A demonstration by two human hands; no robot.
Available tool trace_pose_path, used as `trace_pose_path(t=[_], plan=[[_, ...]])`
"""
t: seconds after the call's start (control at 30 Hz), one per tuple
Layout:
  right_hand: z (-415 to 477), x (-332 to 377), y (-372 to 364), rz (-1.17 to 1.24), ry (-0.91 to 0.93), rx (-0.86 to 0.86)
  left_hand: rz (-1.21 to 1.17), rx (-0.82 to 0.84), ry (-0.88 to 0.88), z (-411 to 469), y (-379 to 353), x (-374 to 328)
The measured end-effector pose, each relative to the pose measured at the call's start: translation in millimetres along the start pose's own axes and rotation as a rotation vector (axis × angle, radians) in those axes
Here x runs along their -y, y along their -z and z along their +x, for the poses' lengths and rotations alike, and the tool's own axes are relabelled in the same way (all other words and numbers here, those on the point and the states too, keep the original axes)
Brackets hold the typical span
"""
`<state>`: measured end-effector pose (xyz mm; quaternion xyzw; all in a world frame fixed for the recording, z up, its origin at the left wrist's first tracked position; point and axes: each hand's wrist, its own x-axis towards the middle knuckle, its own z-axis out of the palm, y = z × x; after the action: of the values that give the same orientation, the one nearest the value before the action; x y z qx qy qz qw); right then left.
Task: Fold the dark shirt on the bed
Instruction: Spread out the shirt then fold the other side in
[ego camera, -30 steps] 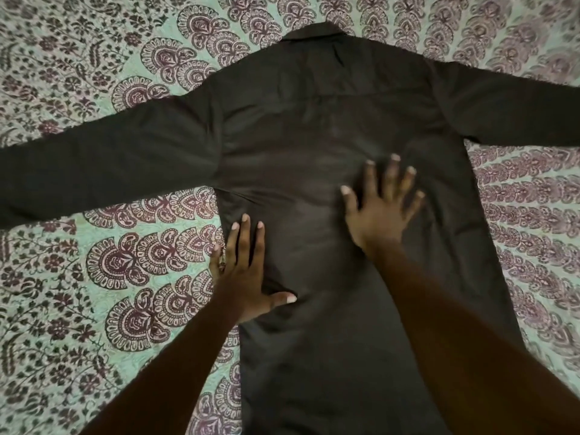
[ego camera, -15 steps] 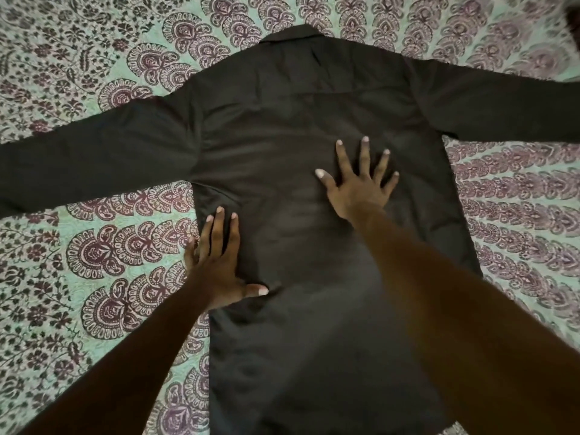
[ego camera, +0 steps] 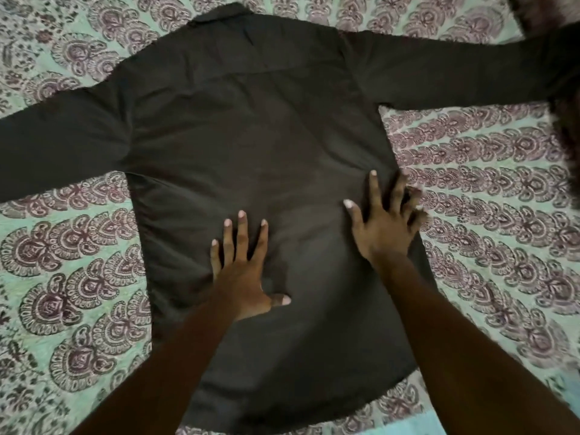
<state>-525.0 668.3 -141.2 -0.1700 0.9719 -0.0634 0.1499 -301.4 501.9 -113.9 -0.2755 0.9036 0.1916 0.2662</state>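
- Two hands are flat on the dark shirt [ego camera: 251, 152], which lies back-up and spread across the middle of the frame on the bed, with its collar [ego camera: 219, 17] at the top edge and its hem [ego camera: 282, 412] near the bottom.
- The left hand [ego camera: 241, 271] presses on the lower middle of the shirt's body, fingers straight and a little apart, thumb out to the side; it grips nothing.
- The right hand [ego camera: 383, 227] lies with fingers spread on the shirt's side edge, right of centre. Its outer fingertips are blurred and seem to reach onto the bed cover [ego camera: 78, 277].
- One sleeve [ego camera: 56, 139] runs out to the left edge of the frame, the other sleeve [ego camera: 455, 67] to the upper right; both lie flat and unfolded.
- The cloth looks thin, light and limp, with soft creases, so it should fold easily but will likely slide and bunch. A good hold would be a pinch at the shoulder seam and at the hem on one side, or at a cuff.
- The bed cover is pale green with purple paisley print and looks soft, so it gives little firm backing for creasing.
- A dark blurred shape [ego camera: 565, 89] sits at the upper right corner; I cannot tell what it is.
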Motion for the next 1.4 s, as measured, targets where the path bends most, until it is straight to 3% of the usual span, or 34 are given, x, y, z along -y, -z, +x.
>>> trace_pose_path(t=[0.07, 0.13, 0.17, 0.23, 0.37, 0.43, 0.47, 0.57, 0.6, 0.73, 0.83, 1.0, 1.13, 1.2, 1.27, 1.33, 1.4], plan=[[-16.7, 6.6, -4.7, -0.063, 0.256, -0.052, 0.032, -0.018, -0.009, -6.7, -8.3, -5.6], [-42.5, 1.9, -15.4, -0.119, 0.611, 0.007, 0.079, -0.016, -0.043, -15.0, -19.0, -10.4], [-56.0, -5.6, -19.9, -0.141, 0.693, 0.026, 0.093, -0.010, -0.057, -20.0, -24.8, -11.2], [-77.9, -34.3, -23.2, -0.140, 0.569, 0.003, 0.113, -0.016, -0.071, -30.5, -38.0, -17.7], [-101.6, -84.3, -17.0, -0.026, 0.015, -0.011, 0.095, -0.087, -0.065, -54.5, -64.5, -29.7], [-111.1, -94.1, -15.0, 0.008, -0.074, -0.015, 0.096, -0.100, -0.093, -63.8, -74.4, -37.0], [-118.4, -97.1, -14.9, 0.002, -0.010, -0.005, 0.098, -0.107, -0.110, -68.7, -78.0, -40.3], [-150.1, -118.6, -19.4, -0.135, 0.462, 0.015, 0.098, -0.111, -0.167, -84.7, -88.4, -48.7], [-160.6, -131.4, -19.8, -0.152, 0.497, 0.006, 0.098, -0.103, -0.181, -90.8, -92.1, -51.4], [-181.1, -160.8, -12.3, -0.054, 0.106, 0.041, 0.105, -0.072, -0.207, -109.3, -105.9, -59.0], [-173.1, -141.0, -5.7, -0.016, 0.032, 0.018, 0.059, -0.111, -0.190, -113.8, -108.1, -63.2], [-106.1, -52.7, -4.6, 0.039, 0.380, -0.086, -0.059, -0.400, -0.108, -53.4, -63.4, -60.5], [-35.7, 14.1, -20.7, 0.009, 0.667, 0.009, -0.077, -0.470, 0.090, 22.3, -11.0, -32.5], [-20.6, 19.7, -28.3, 0.030, 0.522, -0.018, -0.171, -0.381, 0.248, 47.0, 8.7, -15.7], [-21.0, 19.2, -32.1, 0.056, 0.218, -0.122, -0.304, -0.250, 0.374, 58.1, 15.6, -3.2], [-22.5, 26.9, -33.7, 0.101, -0.037, -0.163, -0.282, -0.189, 0.380, 60.1, 10.9, 0.1], [-12.1, 46.3, -27.9, 0.147, -0.124, -0.198, -0.255, -0.163, 0.361, 62.2, 5.4, 2.8]])
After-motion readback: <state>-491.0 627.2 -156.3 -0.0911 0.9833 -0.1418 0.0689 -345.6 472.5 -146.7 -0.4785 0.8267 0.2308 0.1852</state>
